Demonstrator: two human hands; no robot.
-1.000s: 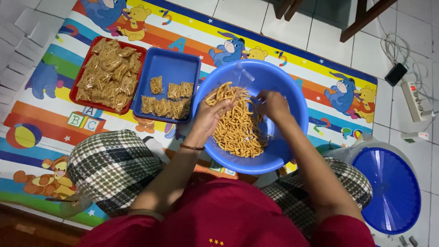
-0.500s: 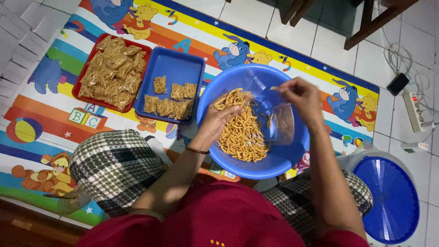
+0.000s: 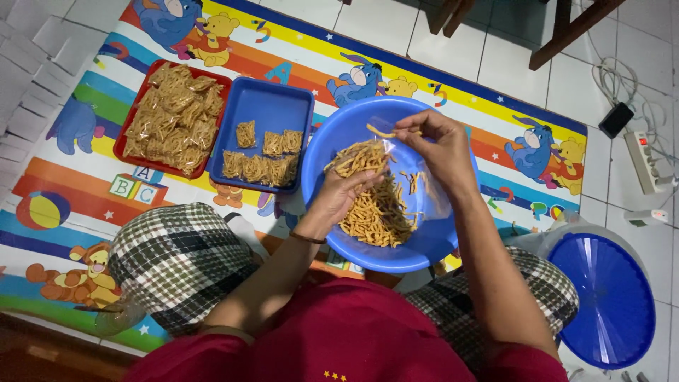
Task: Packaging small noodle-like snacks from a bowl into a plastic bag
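Blue tray (image 3: 263,134) & red tray (image 3: 173,119) sit left of bowl (image 3: 353,127).

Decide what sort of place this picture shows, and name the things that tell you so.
Probably a home floor used for packing snacks: a cartoon play mat on white tiles, a power strip by the wall, and a blue basin of fried sticks.

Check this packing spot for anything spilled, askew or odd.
Nothing stands out. The snack sticks stay inside the blue basin, the filled bags sit within the red tray and blue tray, and none lie on the mat.
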